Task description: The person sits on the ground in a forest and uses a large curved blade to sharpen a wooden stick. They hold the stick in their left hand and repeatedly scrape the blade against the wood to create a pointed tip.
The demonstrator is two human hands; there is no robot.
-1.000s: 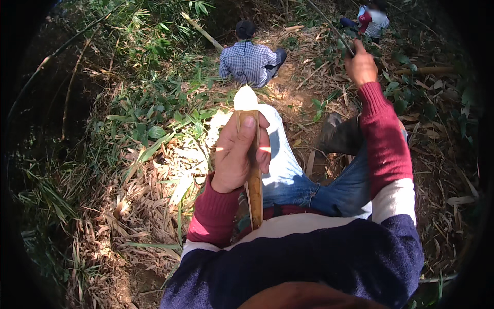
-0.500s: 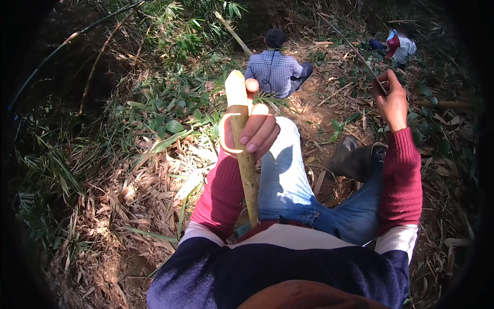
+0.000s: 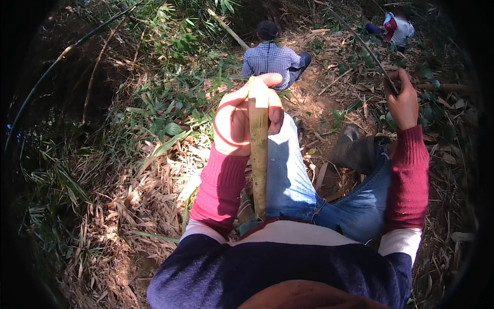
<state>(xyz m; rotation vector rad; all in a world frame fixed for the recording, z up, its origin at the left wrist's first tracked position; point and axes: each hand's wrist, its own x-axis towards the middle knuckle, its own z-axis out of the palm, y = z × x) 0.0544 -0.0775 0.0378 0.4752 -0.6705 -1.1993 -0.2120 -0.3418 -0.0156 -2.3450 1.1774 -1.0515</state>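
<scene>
My left hand (image 3: 231, 123) is closed round the upper part of a bamboo stick (image 3: 259, 154), held nearly upright in front of my chest. Its top end is cut pale and pointed, while the lower part is greenish brown and runs down to my waist. Some of my fingers are hidden behind it. Out to the right, my right hand (image 3: 404, 105) grips the near end of a long, thin, dark tool (image 3: 363, 45), like a blade seen edge-on. This slants away to the upper left, apart from the bamboo. Its handle is mostly covered by my fingers.
I sit with legs in jeans (image 3: 288, 175) and a dark boot (image 3: 355, 152) on ground strewn with dry leaves (image 3: 128, 206). One person (image 3: 272, 59) sits ahead, another (image 3: 397, 31) farther right. A long curved stalk (image 3: 49, 72) arches at left; a cut pole (image 3: 226, 28) lies beyond.
My left hand has turned and moved slightly right, bringing the bamboo stick more upright with its other side showing. My right hand has shifted a little to the right with the thin tool.
</scene>
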